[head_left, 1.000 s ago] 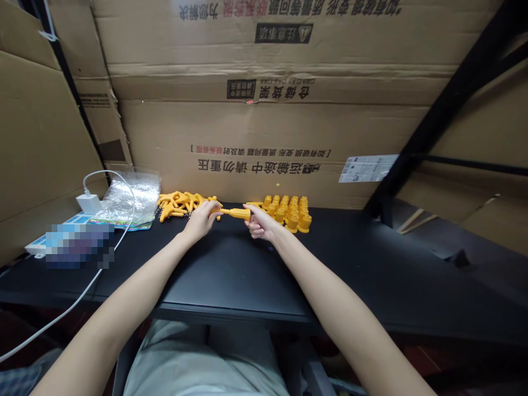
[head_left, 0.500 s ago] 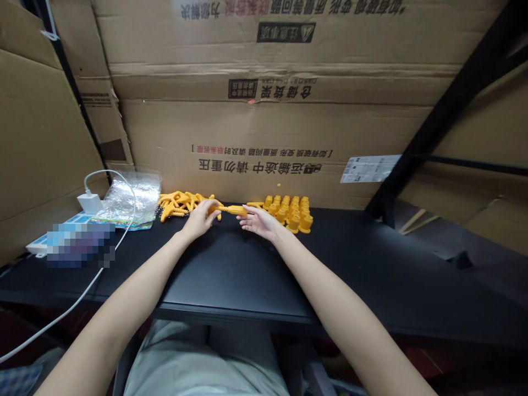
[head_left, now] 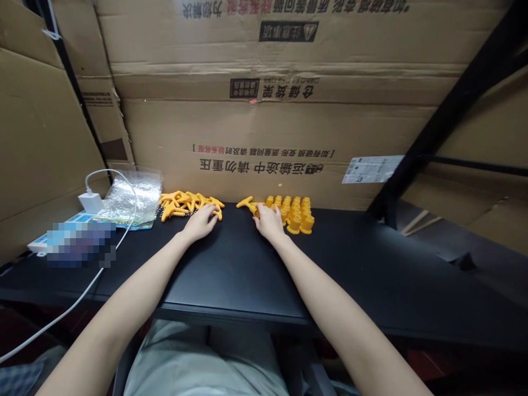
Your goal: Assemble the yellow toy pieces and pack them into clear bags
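On the black table (head_left: 231, 264), a pile of yellow branched plastic pieces (head_left: 181, 202) lies at the back left. My left hand (head_left: 201, 223) rests at the pile's right end, fingers curled over one piece that pokes out beyond them. To the right, several yellow cone-shaped pieces (head_left: 296, 212) stand in rows. My right hand (head_left: 269, 221) is at the left edge of that group, fingers closed on a joined yellow piece (head_left: 247, 204) whose forked end points left.
A clear plastic bag (head_left: 130, 198) lies left of the pile, with a white charger (head_left: 91, 202) and its cable (head_left: 82, 291) beside it. Cardboard boxes (head_left: 264, 126) wall the back and left. A black metal frame (head_left: 437, 115) slants at the right.
Both hands held one joined yellow piece between them. They have separated: the right hand carried it back to the standing group, and the left hand moved onto the branched pile.
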`<state>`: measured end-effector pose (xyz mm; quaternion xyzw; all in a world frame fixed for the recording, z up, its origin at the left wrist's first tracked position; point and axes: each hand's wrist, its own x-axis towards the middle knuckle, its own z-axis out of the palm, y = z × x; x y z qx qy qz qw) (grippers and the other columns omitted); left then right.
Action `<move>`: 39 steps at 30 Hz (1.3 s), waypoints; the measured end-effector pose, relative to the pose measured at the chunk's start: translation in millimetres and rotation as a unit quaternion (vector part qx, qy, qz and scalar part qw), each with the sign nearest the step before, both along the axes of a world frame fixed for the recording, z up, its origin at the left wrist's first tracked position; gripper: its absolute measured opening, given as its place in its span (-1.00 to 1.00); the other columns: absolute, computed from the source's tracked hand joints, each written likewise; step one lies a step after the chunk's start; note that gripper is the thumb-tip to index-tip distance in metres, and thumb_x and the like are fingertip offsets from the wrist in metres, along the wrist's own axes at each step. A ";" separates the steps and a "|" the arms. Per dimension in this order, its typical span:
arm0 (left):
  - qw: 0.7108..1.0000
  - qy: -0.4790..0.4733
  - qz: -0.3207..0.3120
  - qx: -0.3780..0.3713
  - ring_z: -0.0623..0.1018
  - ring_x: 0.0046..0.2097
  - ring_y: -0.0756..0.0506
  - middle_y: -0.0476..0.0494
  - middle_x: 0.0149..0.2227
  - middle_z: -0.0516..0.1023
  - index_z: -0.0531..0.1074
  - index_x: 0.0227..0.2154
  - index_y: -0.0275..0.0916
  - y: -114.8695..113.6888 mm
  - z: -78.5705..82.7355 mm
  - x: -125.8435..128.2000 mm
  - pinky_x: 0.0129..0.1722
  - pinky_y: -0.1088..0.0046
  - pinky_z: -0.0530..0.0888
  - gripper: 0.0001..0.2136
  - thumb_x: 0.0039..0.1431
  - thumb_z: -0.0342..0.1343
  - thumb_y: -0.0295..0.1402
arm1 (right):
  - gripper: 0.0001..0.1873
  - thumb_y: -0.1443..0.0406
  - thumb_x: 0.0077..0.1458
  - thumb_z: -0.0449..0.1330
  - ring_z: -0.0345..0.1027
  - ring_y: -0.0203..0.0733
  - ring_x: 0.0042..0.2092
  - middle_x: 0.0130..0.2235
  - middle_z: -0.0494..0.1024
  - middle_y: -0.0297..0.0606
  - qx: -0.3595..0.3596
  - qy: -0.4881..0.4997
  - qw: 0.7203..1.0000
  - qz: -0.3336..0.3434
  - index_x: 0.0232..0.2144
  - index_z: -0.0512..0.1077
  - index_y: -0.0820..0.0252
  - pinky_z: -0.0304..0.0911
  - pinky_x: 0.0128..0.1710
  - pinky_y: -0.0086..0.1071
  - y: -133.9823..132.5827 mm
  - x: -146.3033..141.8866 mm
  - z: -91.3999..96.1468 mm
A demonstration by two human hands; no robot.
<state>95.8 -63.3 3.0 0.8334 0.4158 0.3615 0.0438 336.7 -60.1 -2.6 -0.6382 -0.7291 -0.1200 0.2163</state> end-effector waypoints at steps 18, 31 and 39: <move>0.997 0.075 -0.023 0.000 0.51 -0.23 -0.13 -0.20 -0.30 0.54 0.44 -0.36 -0.26 -10.6 8.8 7.2 -0.17 0.31 0.42 -0.80 0.20 -0.10 -0.40 | -0.71 0.31 0.14 0.11 0.32 0.02 0.05 -0.06 0.49 0.12 -0.046 0.007 0.998 -0.036 -0.11 0.40 0.39 0.08 0.10 -0.16 4.1 -2.5 -2.6; 0.995 0.095 -0.031 -0.005 0.51 -0.28 -0.12 -0.16 -0.34 0.53 0.44 -0.40 -0.24 -12.9 8.3 9.2 -0.22 0.35 0.42 -0.81 0.18 -0.09 -0.41 | -0.60 0.24 0.16 0.09 0.19 0.07 0.17 0.06 0.42 0.15 -0.033 0.008 0.999 -0.021 0.00 0.34 0.38 -0.10 0.19 0.02 4.6 -9.3 -9.6; 0.993 0.121 -0.002 -0.004 0.51 -0.21 -0.15 -0.19 -0.28 0.52 0.41 -0.38 -0.22 -18.0 19.3 10.0 -0.16 0.30 0.42 -0.86 0.15 -0.06 -0.45 | -0.44 0.21 0.17 0.04 -0.05 0.11 0.29 0.25 0.16 0.12 -0.027 -0.008 1.000 0.000 0.18 0.17 0.34 -0.28 0.22 0.18 1.2 -12.9 -9.2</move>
